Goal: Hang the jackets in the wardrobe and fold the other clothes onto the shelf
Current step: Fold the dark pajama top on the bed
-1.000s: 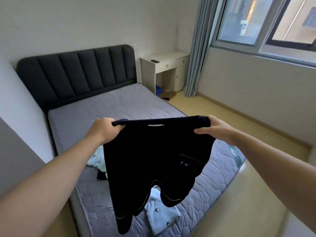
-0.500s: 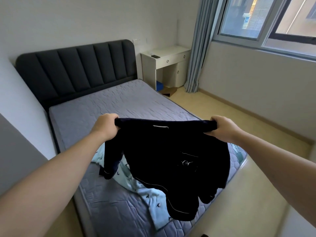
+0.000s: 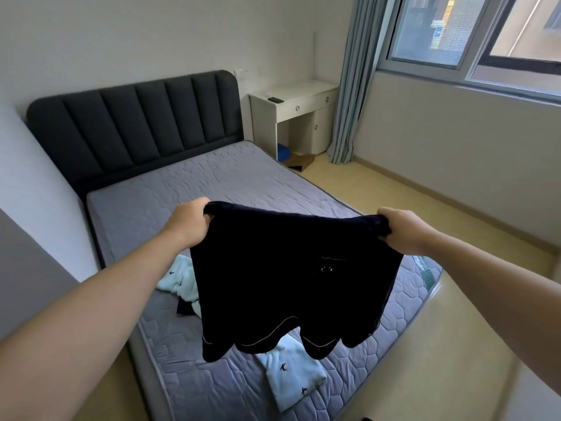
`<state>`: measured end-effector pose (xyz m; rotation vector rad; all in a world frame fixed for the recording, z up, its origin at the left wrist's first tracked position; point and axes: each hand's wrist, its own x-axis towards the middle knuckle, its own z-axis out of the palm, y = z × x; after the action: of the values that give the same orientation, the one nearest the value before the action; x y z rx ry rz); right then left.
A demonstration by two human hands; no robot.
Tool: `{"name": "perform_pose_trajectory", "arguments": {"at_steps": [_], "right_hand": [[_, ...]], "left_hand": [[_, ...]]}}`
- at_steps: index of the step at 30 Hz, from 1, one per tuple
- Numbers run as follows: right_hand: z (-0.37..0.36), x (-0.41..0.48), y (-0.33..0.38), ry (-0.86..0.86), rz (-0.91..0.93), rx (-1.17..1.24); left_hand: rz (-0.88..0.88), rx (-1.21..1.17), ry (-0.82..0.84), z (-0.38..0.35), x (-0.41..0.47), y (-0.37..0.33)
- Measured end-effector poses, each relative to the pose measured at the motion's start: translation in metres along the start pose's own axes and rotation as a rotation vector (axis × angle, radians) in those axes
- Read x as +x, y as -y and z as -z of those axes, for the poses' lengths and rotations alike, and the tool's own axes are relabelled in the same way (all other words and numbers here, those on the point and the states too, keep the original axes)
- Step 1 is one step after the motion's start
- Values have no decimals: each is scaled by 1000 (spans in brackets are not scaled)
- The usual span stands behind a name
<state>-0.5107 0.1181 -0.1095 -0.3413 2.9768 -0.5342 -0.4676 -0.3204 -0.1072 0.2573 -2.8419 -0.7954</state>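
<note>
My left hand (image 3: 189, 224) is curled tight round one top corner of the dark navy garment (image 3: 288, 278). My right hand (image 3: 403, 232) bunches the other corner in a closed fist. My fingertips are tucked behind the cloth, so I see only knuckles and thumbs.

The garment hangs stretched between my hands, in the air above the foot half of the grey mattress (image 3: 212, 183). It is so dark that its folds hardly read. I make out a small pale emblem on the front and thin pale piping along the wavy lower edge, but I cannot tell sleeves from body.

On the mattress behind it lies pale blue clothing (image 3: 291, 366) printed with small dark birds. The dark cloth hides its middle, so I cannot tell whether the bit at the left and the bit below are one piece or two.

Farther off stand the padded headboard (image 3: 136, 123) and a white desk (image 3: 294, 107), with something small and dark on top that I cannot identify. The curtain (image 3: 352, 86) runs out of frame at the top.
</note>
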Motion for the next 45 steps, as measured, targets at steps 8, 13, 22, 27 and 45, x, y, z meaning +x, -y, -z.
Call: {"name": "perform_pose_trajectory", "arguments": {"at_steps": [8, 13, 22, 27, 45], "right_hand": [[-1, 16, -9, -247, -75, -16], [-7, 19, -12, -205, -149, 110], [-15, 8, -28, 207, -297, 407], [-5, 3, -54, 769, -550, 611], [-172, 333, -284, 496, -463, 532]], "left_hand": [[-66, 207, -153, -8, 3, 11], [-7, 324, -85, -6, 3, 19], [246, -279, 547, -36, -13, 31], [554, -532, 1087, -62, -1, 32], [585, 113, 400, -413, 208, -25]]}}
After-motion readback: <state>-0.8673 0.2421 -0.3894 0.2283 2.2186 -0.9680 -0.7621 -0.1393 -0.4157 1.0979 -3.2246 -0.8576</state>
